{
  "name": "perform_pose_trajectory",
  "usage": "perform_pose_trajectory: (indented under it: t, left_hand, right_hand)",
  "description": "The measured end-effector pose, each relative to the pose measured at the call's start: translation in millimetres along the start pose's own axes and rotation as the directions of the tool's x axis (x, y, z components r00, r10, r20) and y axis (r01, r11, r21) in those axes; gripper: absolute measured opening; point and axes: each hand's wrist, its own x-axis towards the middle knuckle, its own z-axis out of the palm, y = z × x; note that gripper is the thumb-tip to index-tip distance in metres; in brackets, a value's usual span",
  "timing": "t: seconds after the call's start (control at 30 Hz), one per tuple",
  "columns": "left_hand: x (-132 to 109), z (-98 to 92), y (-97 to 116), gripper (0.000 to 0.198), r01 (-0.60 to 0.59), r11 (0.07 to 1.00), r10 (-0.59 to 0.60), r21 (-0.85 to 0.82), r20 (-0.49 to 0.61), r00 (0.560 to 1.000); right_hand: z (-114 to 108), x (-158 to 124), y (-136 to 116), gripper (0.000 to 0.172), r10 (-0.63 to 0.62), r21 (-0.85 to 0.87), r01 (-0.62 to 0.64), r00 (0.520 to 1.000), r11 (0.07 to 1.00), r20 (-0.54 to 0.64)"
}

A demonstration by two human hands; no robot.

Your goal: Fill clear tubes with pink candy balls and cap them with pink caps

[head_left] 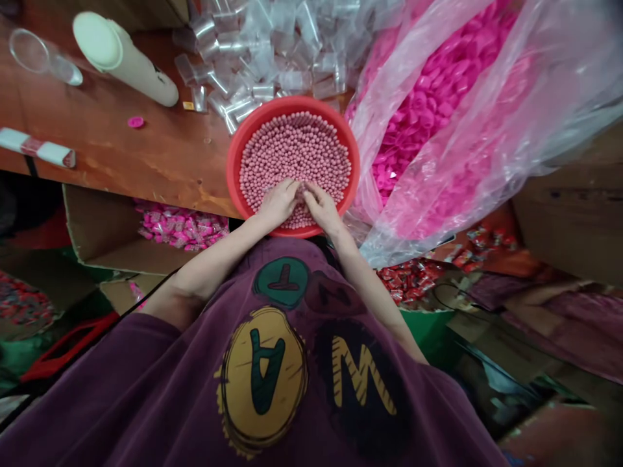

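A red plastic basin [354, 172] full of small round pink balls [296, 146] sits at the table's edge, close against my body. Over the near side of the balls, my left hand [282, 202] and my right hand [318, 204] meet at the fingertips. The fingers of both are pinched together. Whatever lies between them is hidden or too small to name. Behind the basin lies a heap of clear plastic tubes [263, 91]. To its right, a big clear bag [379, 97] is filled with bright pink plastic caps [433, 104].
A pale cylindrical container [136, 68] lies on the wooden table [189, 168], near a single pink cap [135, 122]. Below left, a cardboard box [97, 227] holds pink packed pieces [182, 227]. Red wrapped pieces [413, 279] lie at the lower right.
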Motion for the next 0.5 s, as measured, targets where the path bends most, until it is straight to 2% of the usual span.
perform_pose_trajectory:
  t: [0.1, 0.2, 0.3, 0.4, 0.5]
  left_hand:
    - [10, -12.7, -3, 0.039, 0.025, 0.995, -0.030, 0.099, 0.044, 0.999]
    - [25, -23.3, -7, 0.043, 0.060, 0.970, -0.079, 0.236, 0.069, 0.995]
    - [42, -21.4, -9, 0.049, 0.060, 0.951, -0.096, 0.303, 0.104, 0.990]
    - [55, -5.8, -6, 0.051, 0.027, 0.964, -0.067, 0.263, 0.144, 0.987]
    - [61, 10.9, -2, 0.049, 0.021, 0.994, -0.030, 0.104, 0.086, 0.996]
  right_hand:
    - [-6, -10, -4, 0.069, 0.066, 0.032, -0.067, 0.998, 0.997, 0.019]
    - [-10, -20, -9, 0.062, 0.043, -0.003, -0.043, 0.999, 0.999, -0.002]
    - [-18, -29, -11, 0.055, -0.008, -0.071, 0.003, 0.998, 0.997, -0.070]
    - [-43, -31, -6, 0.050, -0.063, -0.066, 0.048, 0.968, 0.997, -0.242]
    - [-91, -22, 5, 0.049, -0.068, -0.097, 0.024, 0.875, 0.995, -0.479]
